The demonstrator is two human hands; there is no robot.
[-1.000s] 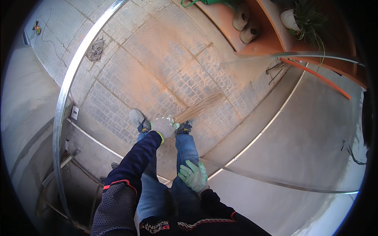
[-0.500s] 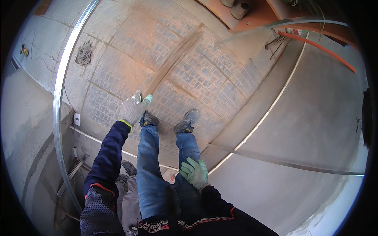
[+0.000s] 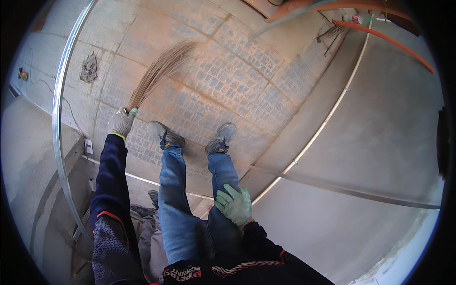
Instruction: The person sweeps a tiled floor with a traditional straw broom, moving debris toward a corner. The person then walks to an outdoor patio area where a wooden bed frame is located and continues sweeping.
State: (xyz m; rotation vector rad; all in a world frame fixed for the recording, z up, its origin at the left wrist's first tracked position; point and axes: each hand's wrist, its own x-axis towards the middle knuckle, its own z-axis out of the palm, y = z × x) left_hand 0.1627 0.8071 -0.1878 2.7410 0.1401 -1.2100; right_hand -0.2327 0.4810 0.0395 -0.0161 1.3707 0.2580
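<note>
My left hand (image 3: 121,121), in a grey glove, is closed around the bound end of a straw hand broom (image 3: 159,71). The broom's bristles fan up and to the right over the paved brick floor (image 3: 223,80). My left arm in a dark blue sleeve is stretched out to the left. My right hand (image 3: 233,204), in a green glove, rests flat on my right thigh with its fingers spread and nothing in it. My legs in blue jeans and grey shoes (image 3: 164,134) stand on the paving.
A metal rail (image 3: 58,118) curves along the left, and another metal strip (image 3: 342,189) runs across a smooth grey concrete slab (image 3: 370,142) on the right. An orange pipe (image 3: 384,40) lies at the upper right. A grey lump of debris (image 3: 89,69) sits at upper left. Another person's shoes (image 3: 145,209) show below my arm.
My left hand has swept the broom from in front of my feet out to the left, and the bristles now point up. My right hand has stayed on my thigh.
</note>
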